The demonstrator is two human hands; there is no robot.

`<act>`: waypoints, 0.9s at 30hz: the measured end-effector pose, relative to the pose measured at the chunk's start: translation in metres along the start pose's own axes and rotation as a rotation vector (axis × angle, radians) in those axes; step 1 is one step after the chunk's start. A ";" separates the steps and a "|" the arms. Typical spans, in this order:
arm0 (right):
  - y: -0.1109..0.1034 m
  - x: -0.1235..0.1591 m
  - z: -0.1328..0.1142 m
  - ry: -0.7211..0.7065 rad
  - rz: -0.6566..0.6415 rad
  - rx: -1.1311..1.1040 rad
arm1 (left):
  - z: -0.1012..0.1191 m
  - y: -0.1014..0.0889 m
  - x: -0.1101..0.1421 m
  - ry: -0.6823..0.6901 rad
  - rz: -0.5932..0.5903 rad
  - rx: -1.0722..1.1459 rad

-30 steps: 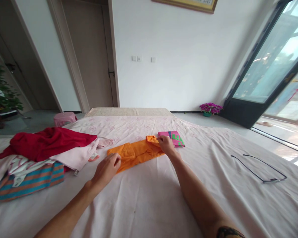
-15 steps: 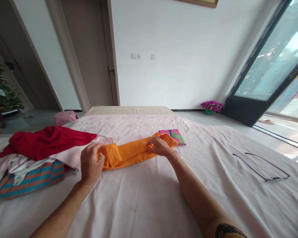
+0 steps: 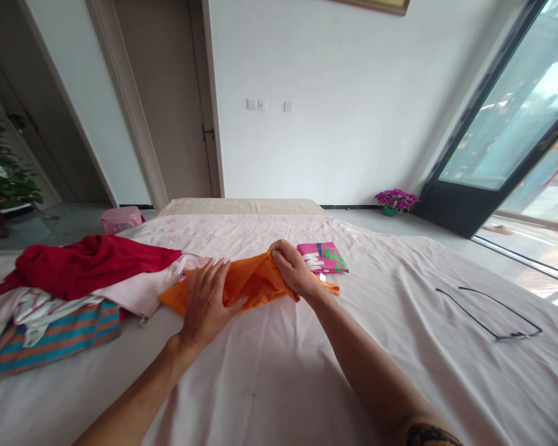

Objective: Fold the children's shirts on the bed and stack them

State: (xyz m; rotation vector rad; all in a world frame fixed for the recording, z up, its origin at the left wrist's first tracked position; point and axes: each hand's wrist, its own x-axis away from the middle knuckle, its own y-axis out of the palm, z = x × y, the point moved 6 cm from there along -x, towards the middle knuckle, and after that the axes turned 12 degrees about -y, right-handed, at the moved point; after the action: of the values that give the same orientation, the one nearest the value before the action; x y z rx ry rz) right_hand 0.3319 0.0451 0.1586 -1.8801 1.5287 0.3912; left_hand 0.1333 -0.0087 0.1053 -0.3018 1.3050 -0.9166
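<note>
Across the middle of the bed lies an orange garment (image 3: pixel 255 280), bunched, with a fold gaping between my hands. My right hand (image 3: pixel 291 266) is closed around its raised upper edge on the right. My left hand (image 3: pixel 207 297) rests on the garment's left part, fingers stretched and thumb held apart along the gaping fold. The end of the garment trailing past my right wrist shows a small white tag (image 3: pixel 323 277). Just beyond my right hand is a folded pink cloth (image 3: pixel 332 259) with green and white lettering.
At left lies a clothes pile with a red garment (image 3: pixel 84 266) over a blue-and-brown striped one (image 3: pixel 65 337). Black-framed glasses (image 3: pixel 516 336) lie on the sheet (image 3: pixel 270 384) at right. A pink stool (image 3: pixel 121 220) and purple potted flowers (image 3: pixel 397 199) stand on the floor beyond.
My left hand has moved right and spread over the orange garment. My right hand has lifted its edge, opening the flat folded strip. More of the pink cloth's lettering now shows.
</note>
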 end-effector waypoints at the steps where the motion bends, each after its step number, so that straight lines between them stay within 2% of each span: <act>1: 0.006 0.001 -0.009 0.035 -0.017 -0.126 | 0.005 0.001 -0.001 -0.005 -0.018 0.021; 4: 0.014 0.006 -0.026 0.112 -0.073 -0.416 | 0.010 0.002 -0.005 -0.096 -0.150 0.107; 6: 0.013 0.007 -0.031 0.120 -0.175 -0.431 | 0.002 -0.005 -0.010 -0.261 -0.227 0.220; 8: 0.008 0.007 -0.032 0.094 -0.309 -0.235 | -0.008 -0.023 -0.018 -0.412 -0.223 0.405; 10: -0.002 0.005 -0.032 0.029 -0.350 0.118 | -0.011 -0.043 -0.028 -0.462 -0.223 0.619; 11: -0.009 0.003 -0.034 -0.016 -0.309 0.301 | -0.011 -0.050 -0.033 -0.461 -0.270 0.703; 13: -0.024 0.000 -0.042 -0.112 -0.115 0.571 | -0.008 -0.057 -0.039 -0.469 -0.409 0.783; 15: -0.037 0.001 -0.052 -0.184 0.114 0.670 | -0.009 -0.058 -0.042 -0.533 -0.484 0.848; 17: -0.045 0.001 -0.054 -0.224 0.236 0.680 | -0.010 -0.055 -0.043 -0.630 -0.521 0.984; 19: -0.046 -0.001 -0.047 -0.216 0.206 0.676 | -0.009 -0.052 -0.046 -0.694 -0.549 1.125; 23: -0.047 -0.007 -0.022 -0.093 0.063 0.699 | -0.010 -0.055 -0.061 -0.735 -0.492 1.269; 25: -0.049 -0.006 -0.019 -0.087 0.091 0.765 | -0.011 -0.053 -0.066 -0.756 -0.551 1.269; 27: -0.047 -0.003 -0.026 -0.154 0.144 0.809 | -0.014 -0.047 -0.067 -0.803 -0.628 1.207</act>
State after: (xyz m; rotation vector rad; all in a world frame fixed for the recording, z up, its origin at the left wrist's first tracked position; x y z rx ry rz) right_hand 0.3709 0.0340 0.1938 -1.0894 1.4232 -0.0355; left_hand 0.1027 0.0140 0.1793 -0.0771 -0.2231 -1.7036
